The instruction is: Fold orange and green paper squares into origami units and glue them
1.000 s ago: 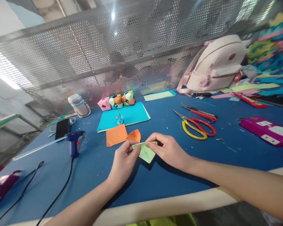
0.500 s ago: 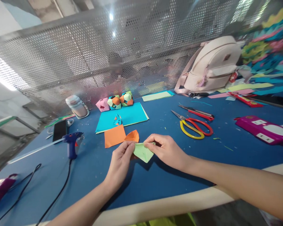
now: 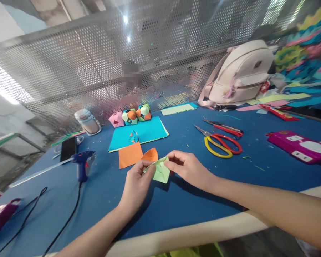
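A folded piece of light green paper (image 3: 162, 171) is held between both hands above the blue table. My left hand (image 3: 139, 178) pinches its left corner, thumb on the near face. At the upper right edge, my right hand (image 3: 186, 166) grips the paper between thumb and fingers. Just beyond the hands lie a flat orange sheet (image 3: 130, 155) and a folded orange paper piece (image 3: 150, 155). Behind these, a small blue-and-orange folded piece (image 3: 133, 136) rests on a stack of blue paper (image 3: 152, 129).
Scissors (image 3: 216, 144) and a red-handled cutter (image 3: 224, 128) lie to the right, near a purple power strip (image 3: 302, 148). On the left are a glue gun (image 3: 82, 164) with its cord and a phone (image 3: 68, 149). Folded paper balls (image 3: 136, 115) and a backpack (image 3: 239, 75) stand behind.
The green paper has turned and tilted between my fingers, with more of its creased face showing. My left thumb has shifted slightly along the edge.
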Demonstrator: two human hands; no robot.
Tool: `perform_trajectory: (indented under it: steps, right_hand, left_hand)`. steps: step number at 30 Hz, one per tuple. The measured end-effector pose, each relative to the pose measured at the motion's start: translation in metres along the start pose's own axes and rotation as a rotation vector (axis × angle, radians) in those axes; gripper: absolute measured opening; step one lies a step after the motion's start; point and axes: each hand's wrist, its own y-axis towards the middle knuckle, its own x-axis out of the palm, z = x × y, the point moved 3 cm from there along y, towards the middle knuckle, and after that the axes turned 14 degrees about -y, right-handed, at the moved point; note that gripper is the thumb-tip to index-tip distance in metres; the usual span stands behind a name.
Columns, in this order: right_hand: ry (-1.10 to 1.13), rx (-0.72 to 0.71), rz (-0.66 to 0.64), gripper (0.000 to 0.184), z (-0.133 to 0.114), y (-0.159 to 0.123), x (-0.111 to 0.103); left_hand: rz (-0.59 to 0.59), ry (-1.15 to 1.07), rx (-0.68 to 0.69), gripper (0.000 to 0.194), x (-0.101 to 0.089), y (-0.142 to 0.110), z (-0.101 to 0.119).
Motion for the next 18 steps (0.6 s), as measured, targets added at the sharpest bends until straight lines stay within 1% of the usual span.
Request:
perform_trajectory:
  steps: [3, 6, 9, 15, 18]
  right_hand:
    - [-0.001, 0.009, 0.004, 0.022, -0.0011, 0.0000, -0.0007]
    - [-0.020, 0.007, 0.013, 0.024, -0.0007, 0.0001, -0.0012]
    - [-0.038, 0.002, 0.014, 0.025, 0.0007, 0.0005, -0.0012]
    - [-0.124, -0.041, 0.037, 0.024, 0.0013, 0.0018, -0.0018]
    - [-0.152, -0.053, 0.028, 0.024, 0.0007, 0.0017, -0.0010]
  left_hand:
    - [-0.007, -0.005, -0.008, 0.021, 0.0008, 0.0002, -0.0015]
    - [-0.076, -0.048, -0.025, 0.026, 0.0034, 0.0008, -0.0036]
    - [-0.140, -0.040, -0.015, 0.032, 0.0053, 0.0015, -0.0046]
    - [-0.150, -0.002, -0.038, 0.035, 0.0054, 0.0023, -0.0040]
    - [-0.165, 0.013, -0.051, 0.037, 0.0058, 0.0021, -0.0036]
